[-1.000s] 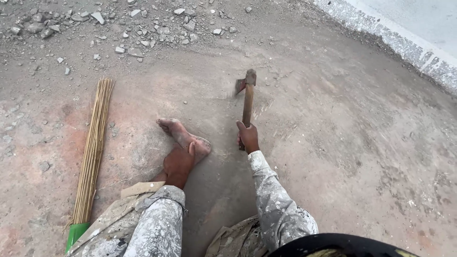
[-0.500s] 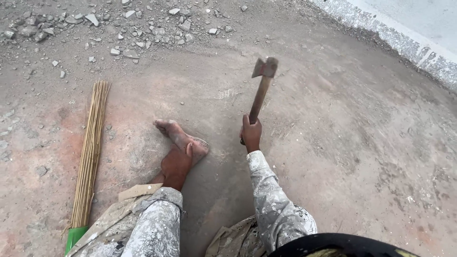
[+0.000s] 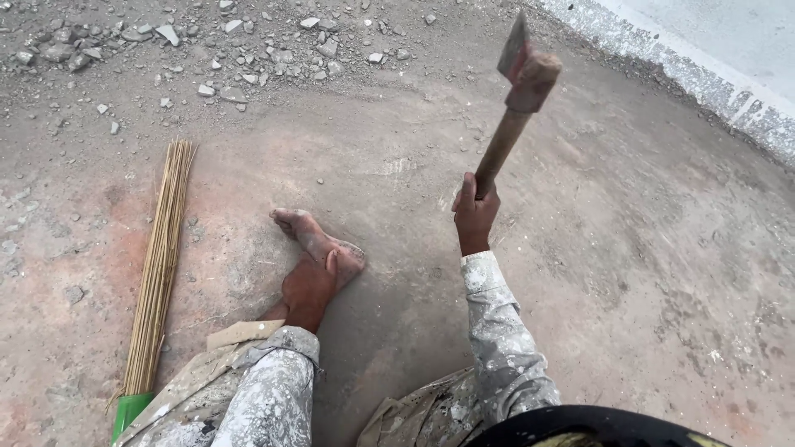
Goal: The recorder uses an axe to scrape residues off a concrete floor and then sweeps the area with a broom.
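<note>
The right hand (image 3: 474, 211) is clenched around the lower end of the wooden handle of a hatchet with a rusty metal head (image 3: 522, 70), thumb laid up along the shaft. The tool is raised off the ground, its handle slanting up and to the right from the fist, so the head hangs in the air well above and beyond the bare foot (image 3: 319, 248); the head is slightly blurred, so its exact edge shape is hard to make out. The sleeve on that arm is pale fabric spattered with grey and white.

The left hand is out of view: only a spattered sleeve (image 3: 265, 397) shows at the bottom edge, near the foot's ankle, so whether those fingers are released or closed cannot be told.

The bare foot, dusty and turned on its side, rests on the rough reddish-grey concrete floor (image 3: 629, 273), just left of the right hand. Well to the left of the foot lies a long bundle broom of thin yellow sticks with a green binding at its near end (image 3: 157, 273), flat on the floor. Beyond the foot, along the far side, loose grey stone chips and rubble (image 3: 166, 41) are scattered. To the far right of the foot runs a pale raised concrete edge (image 3: 704, 74).
</note>
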